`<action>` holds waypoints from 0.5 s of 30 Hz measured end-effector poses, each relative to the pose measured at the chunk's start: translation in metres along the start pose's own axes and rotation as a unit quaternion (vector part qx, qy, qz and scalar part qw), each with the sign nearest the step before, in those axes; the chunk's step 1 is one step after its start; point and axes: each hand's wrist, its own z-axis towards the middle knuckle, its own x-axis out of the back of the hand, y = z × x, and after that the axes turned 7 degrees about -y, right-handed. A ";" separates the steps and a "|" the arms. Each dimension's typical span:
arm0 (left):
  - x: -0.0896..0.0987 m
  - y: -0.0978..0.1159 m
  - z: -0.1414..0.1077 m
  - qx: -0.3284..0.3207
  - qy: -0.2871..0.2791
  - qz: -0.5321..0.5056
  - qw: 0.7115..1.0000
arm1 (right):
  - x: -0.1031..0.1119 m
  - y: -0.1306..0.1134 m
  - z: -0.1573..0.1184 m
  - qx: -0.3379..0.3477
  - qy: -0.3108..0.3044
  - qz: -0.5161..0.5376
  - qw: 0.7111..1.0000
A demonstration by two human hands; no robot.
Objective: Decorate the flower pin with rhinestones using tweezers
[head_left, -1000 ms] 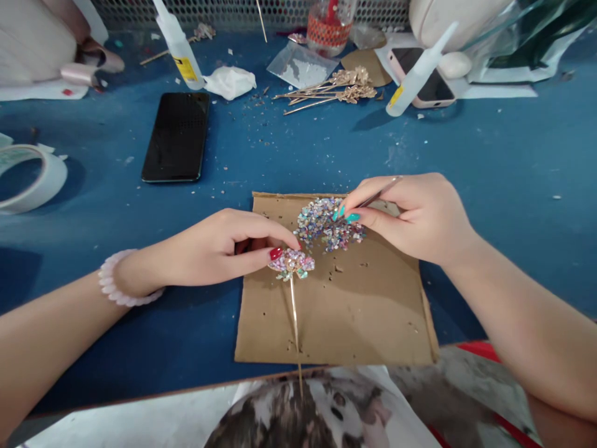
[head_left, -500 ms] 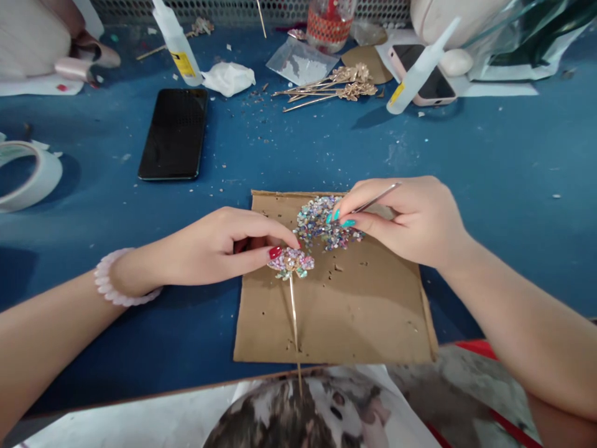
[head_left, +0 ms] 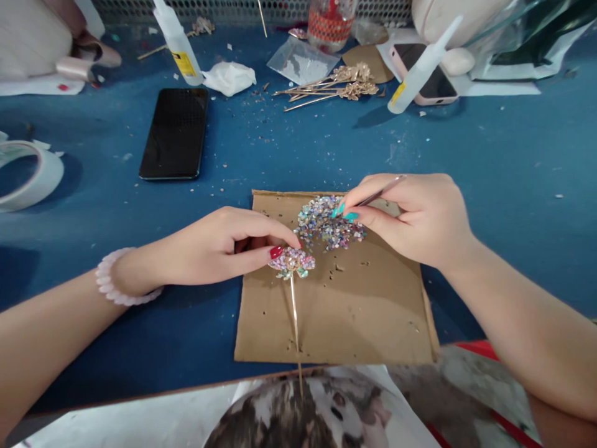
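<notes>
My left hand [head_left: 237,242] pinches the decorated head of a hairpin [head_left: 293,261], which is covered in pink, lilac and green chips. Its long gold stem points toward me, past the near edge of a cardboard sheet [head_left: 364,311]. Between thumb and fingers, my right hand [head_left: 410,211] grips slim metal tweezers [head_left: 380,191]; their tips are hidden behind the fingertips. Those fingers hover at the right side of a pile of small iridescent chips [head_left: 321,224] on the cardboard. Whether the tweezers hold a chip cannot be made out.
Beyond the cardboard lie a black phone [head_left: 175,134], several plain gold hairpins [head_left: 345,84] and a small plastic bag [head_left: 303,60]. Two glue bottles [head_left: 180,46] stand or lean toward the back. A tape roll [head_left: 41,174] sits at the left edge.
My right hand has shifted slightly up and to the right, with the tweezers in it. My left hand and the hairpin have stayed in place.
</notes>
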 end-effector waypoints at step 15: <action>0.000 -0.001 0.002 -0.023 0.019 -0.006 1.000 | 0.000 0.002 -0.002 0.079 -0.058 0.082 0.992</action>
